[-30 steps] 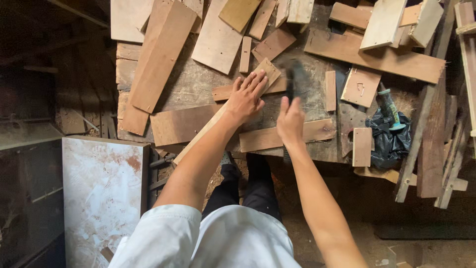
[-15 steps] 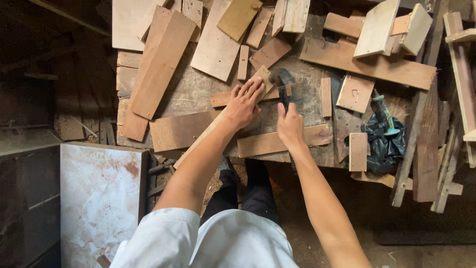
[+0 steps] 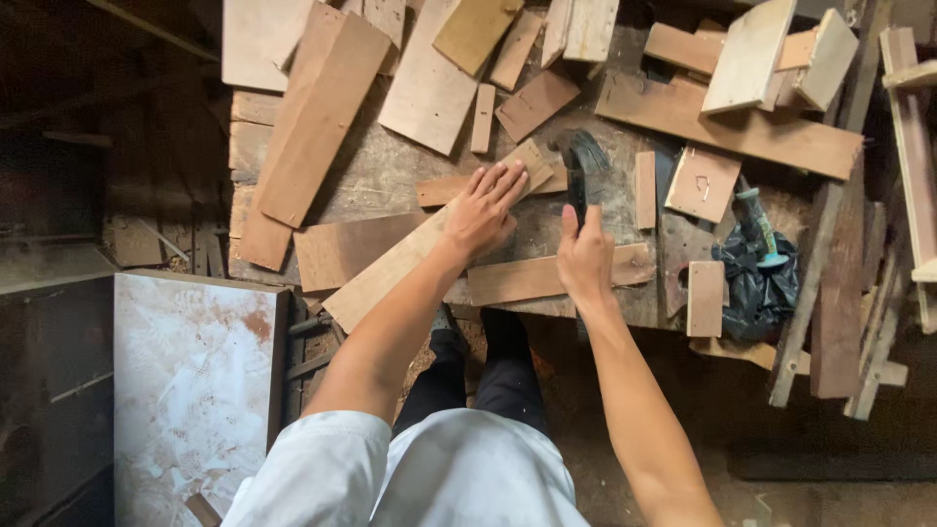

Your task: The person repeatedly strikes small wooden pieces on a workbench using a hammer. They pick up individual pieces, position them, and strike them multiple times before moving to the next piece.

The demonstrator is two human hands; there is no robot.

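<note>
— Since a second ago, what has shifted?

— My right hand [image 3: 586, 256] has come up off the bench with the hammer [image 3: 578, 171]. A second ago it lay low on the planks; now its dark head stands raised, just past my left fingertips.

— Start big. What is under you?

— A cluttered workbench [image 3: 390, 176], scraps all over it. Across the middle lies the long plank [image 3: 390, 268], slanting from the near left corner up toward the centre. A shorter strip [image 3: 527, 278] sits near the front edge, under my right wrist.

— And the left hand?

— My left hand [image 3: 483, 210] lies flat on the plank's upper end, fingers spread and pressing down, their tips touching a small offcut [image 3: 444, 188] beside it.

— The right?

— Fingers wrapped tight round the hammer's handle, thumb up along it. I cannot see a nail; if one is there, my hand hides it.

— So what could go wrong?

— I think the head could come down on my own fingertips, because they sit so near its line. A glancing blow could also kick the plank sideways, since only my palm pins it and loose scraps lie under and around it. The black bag [image 3: 756, 283] and the green-handled tool [image 3: 756, 224] at the right edge sit well apart, so those worry me less.
</note>
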